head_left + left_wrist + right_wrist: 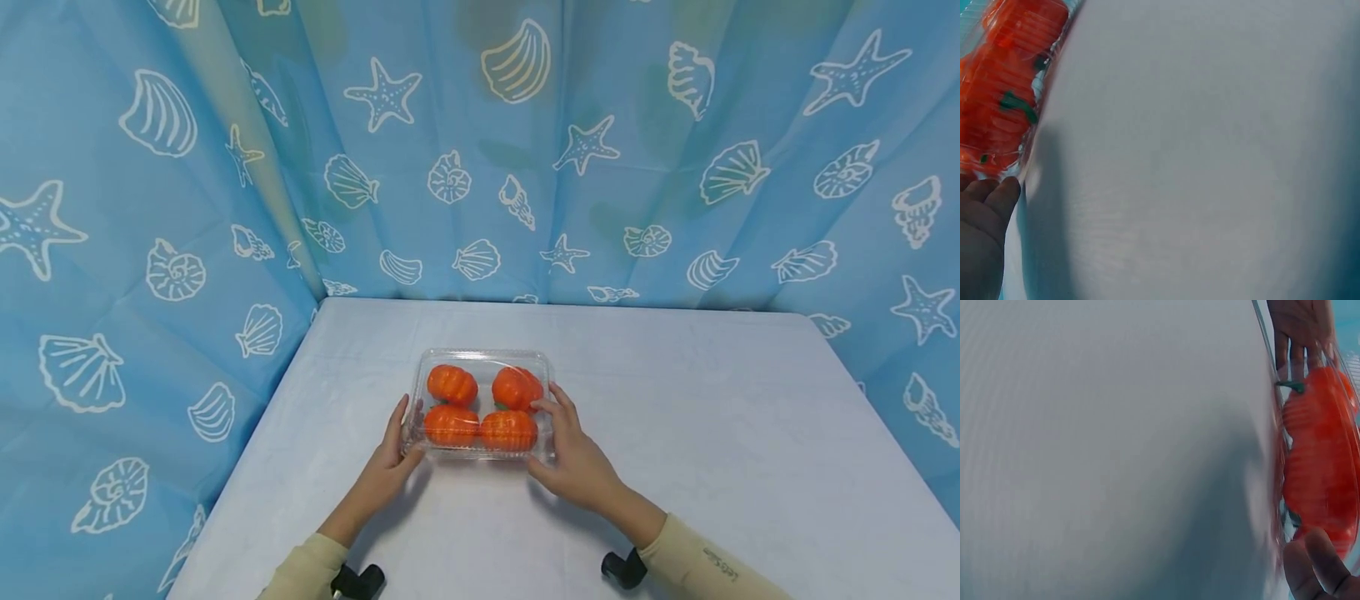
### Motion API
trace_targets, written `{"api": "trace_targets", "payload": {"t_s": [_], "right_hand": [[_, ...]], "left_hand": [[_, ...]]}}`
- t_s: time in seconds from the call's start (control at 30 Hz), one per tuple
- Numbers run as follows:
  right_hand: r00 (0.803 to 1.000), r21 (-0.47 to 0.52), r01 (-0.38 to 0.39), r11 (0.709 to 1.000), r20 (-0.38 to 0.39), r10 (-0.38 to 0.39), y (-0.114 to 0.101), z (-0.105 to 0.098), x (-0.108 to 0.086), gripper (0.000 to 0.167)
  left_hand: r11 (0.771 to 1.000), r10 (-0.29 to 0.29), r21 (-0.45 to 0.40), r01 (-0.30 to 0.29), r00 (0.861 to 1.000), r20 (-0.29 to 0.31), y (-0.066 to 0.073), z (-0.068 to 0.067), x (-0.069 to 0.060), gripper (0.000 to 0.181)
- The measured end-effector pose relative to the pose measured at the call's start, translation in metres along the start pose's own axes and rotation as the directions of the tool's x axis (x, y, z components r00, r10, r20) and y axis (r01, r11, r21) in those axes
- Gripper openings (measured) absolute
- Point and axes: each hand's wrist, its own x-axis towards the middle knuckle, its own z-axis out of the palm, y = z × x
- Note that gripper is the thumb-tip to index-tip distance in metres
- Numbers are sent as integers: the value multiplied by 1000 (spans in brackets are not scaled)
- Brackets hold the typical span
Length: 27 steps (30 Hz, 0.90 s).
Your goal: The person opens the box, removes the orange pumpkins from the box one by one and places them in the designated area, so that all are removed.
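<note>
A clear plastic clamshell box (486, 357) with several small orange toy pumpkins (452, 385) inside is in the middle of the head view, its lid closed over them. My left hand (390, 468) holds its left side, thumb at the near corner and fingers along the edge. On the opposite side my right hand (576, 460) grips the box, with the thumb near the front corner and fingertips over the lid's edge. Green stems (1017, 105) show through the plastic in the left wrist view. Fingers (1316, 556) of the right hand touch the box in the right wrist view.
A white cloth (720, 433) covers the table. Blue curtains (450, 125) with shells and starfish hang behind and at the sides. Dark wrist devices (624, 570) sit below both forearms. Shadows of the hands fall on the cloth.
</note>
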Motion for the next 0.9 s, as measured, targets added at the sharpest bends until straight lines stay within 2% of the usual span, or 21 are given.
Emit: {"api": "trace_targets", "payload": {"t_s": [0.13,0.27,0.53,0.7,0.9], "right_hand": [[1000,-20,-16,1000,-24,16,-2,5,0,78],[999,2,-16,1000,-34,16,-3,8,-2,77],[995,37,72,997,-72,-70,0,10,-4,64],[995,43,91,995,-54,-88,1,8,-4,60],[997,37,75,996,-23,-74,-1,5,-5,61]], "left_hand": [[999,-33,5,33,999,-2,1,0,1,80],[998,-54,-24,54,999,4,1,0,3,80],[997,-59,-45,59,998,15,3,-1,4,81],[996,-58,-71,59,998,16,5,-1,4,82],[996,-53,-66,54,998,13,4,0,4,81]]}}
